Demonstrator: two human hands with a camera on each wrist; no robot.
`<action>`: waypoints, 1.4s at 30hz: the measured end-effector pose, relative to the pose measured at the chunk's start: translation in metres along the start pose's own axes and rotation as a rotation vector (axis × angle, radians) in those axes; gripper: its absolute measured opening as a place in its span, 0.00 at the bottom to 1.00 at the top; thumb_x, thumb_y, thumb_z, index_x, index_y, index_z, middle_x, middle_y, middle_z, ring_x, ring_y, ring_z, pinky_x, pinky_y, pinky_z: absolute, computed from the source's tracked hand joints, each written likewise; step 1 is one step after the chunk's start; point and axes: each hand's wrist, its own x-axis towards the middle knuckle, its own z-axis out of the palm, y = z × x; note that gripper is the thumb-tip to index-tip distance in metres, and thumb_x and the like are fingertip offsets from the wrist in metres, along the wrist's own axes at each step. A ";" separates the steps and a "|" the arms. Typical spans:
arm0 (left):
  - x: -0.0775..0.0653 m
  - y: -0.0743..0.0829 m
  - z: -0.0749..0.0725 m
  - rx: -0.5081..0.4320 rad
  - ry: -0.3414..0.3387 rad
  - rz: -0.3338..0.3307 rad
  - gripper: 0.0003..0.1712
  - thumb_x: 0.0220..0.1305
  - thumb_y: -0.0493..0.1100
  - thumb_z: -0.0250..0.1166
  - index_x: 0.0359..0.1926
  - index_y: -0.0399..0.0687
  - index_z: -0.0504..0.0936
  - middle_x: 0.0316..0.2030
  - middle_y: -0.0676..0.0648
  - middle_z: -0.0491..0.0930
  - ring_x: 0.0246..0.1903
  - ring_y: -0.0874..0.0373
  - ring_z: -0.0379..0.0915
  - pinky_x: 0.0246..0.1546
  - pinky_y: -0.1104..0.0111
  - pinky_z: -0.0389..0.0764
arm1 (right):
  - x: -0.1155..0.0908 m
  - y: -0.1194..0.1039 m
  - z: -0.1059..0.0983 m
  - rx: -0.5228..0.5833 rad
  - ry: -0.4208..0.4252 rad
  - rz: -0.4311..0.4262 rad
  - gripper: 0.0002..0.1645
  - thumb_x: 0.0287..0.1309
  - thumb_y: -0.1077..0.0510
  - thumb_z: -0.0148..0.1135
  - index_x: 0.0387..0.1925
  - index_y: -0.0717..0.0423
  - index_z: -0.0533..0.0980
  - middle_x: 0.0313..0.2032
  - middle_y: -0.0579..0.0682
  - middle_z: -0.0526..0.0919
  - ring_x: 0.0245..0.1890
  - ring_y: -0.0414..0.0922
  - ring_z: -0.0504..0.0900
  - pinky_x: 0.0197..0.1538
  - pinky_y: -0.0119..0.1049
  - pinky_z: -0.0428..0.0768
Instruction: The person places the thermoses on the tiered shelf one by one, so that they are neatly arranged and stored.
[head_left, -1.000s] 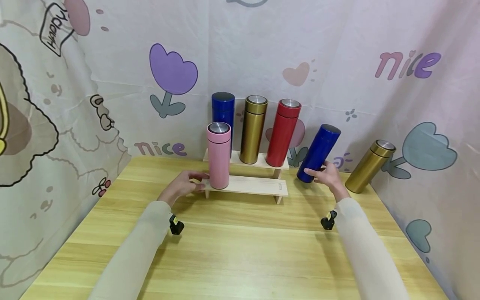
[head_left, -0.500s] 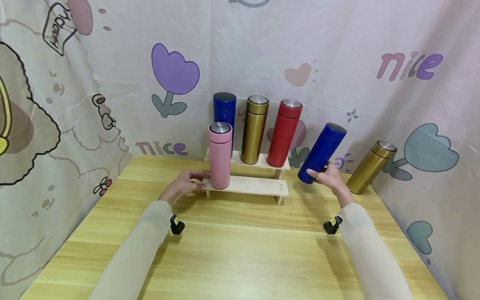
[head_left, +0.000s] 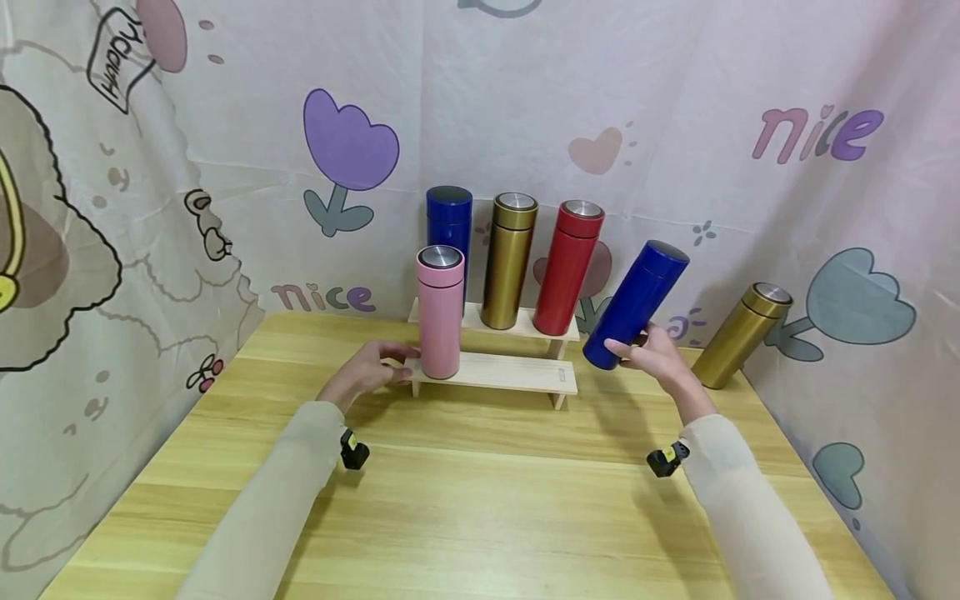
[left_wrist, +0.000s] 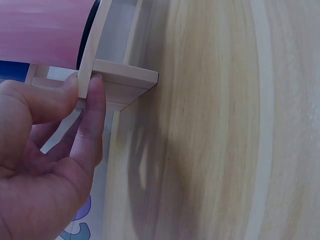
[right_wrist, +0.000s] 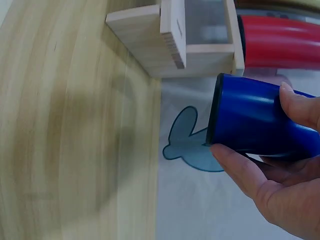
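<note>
My left hand (head_left: 370, 370) pinches the left end of the lower step of a two-step wooden rack (head_left: 510, 372); the left wrist view shows thumb and finger on either side of the board (left_wrist: 90, 55). Upright on that step, at its left end, stands a pink thermos bottle (head_left: 439, 317). In my right hand (head_left: 654, 358) is a blue thermos bottle (head_left: 636, 304), gripped near its base and leaning to the right, just right of the rack. Its dark bottom rim (right_wrist: 215, 110) shows in the right wrist view, raised off the table.
On the rack's upper step stand another blue bottle (head_left: 448, 217), partly hidden behind the pink one, a gold bottle (head_left: 508, 262) and a red bottle (head_left: 567, 271). A second gold bottle (head_left: 738, 337) stands on the table (head_left: 480, 517) at right. A patterned curtain (head_left: 510, 100) hangs behind.
Over the last half second the blue bottle in my right hand has shifted slightly left, toward the rack. My left hand keeps its place on the rack's edge.
</note>
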 end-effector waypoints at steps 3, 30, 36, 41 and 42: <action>0.000 0.000 0.000 -0.005 0.001 -0.005 0.26 0.66 0.31 0.66 0.65 0.41 0.79 0.60 0.34 0.77 0.52 0.46 0.79 0.54 0.63 0.87 | -0.003 -0.005 0.001 -0.002 -0.013 -0.012 0.53 0.71 0.50 0.63 0.80 0.67 0.43 0.75 0.74 0.59 0.72 0.70 0.67 0.68 0.64 0.75; -0.002 0.004 0.000 0.004 -0.010 0.000 0.26 0.67 0.32 0.66 0.66 0.41 0.79 0.60 0.34 0.77 0.52 0.47 0.80 0.55 0.64 0.87 | -0.008 -0.031 0.028 -0.088 -0.067 -0.101 0.49 0.66 0.51 0.68 0.76 0.68 0.54 0.67 0.72 0.73 0.63 0.65 0.79 0.62 0.57 0.84; -0.003 0.003 -0.001 0.024 -0.005 0.011 0.26 0.66 0.32 0.66 0.65 0.41 0.79 0.60 0.34 0.77 0.53 0.47 0.79 0.55 0.63 0.87 | -0.007 -0.038 0.037 -0.119 -0.078 -0.127 0.48 0.65 0.52 0.69 0.75 0.69 0.57 0.65 0.72 0.75 0.59 0.64 0.81 0.58 0.52 0.87; -0.003 0.003 -0.002 0.029 -0.004 0.006 0.26 0.66 0.33 0.66 0.66 0.42 0.79 0.61 0.35 0.77 0.54 0.46 0.78 0.56 0.63 0.86 | -0.008 -0.043 0.042 -0.128 -0.081 -0.122 0.47 0.64 0.51 0.70 0.74 0.69 0.59 0.65 0.71 0.76 0.59 0.63 0.81 0.57 0.51 0.87; -0.003 0.003 -0.002 0.032 -0.003 0.007 0.26 0.66 0.33 0.66 0.65 0.42 0.79 0.61 0.35 0.77 0.54 0.46 0.78 0.56 0.63 0.85 | -0.008 -0.043 0.043 -0.126 -0.083 -0.118 0.47 0.64 0.51 0.70 0.73 0.69 0.59 0.65 0.70 0.76 0.59 0.63 0.81 0.58 0.52 0.87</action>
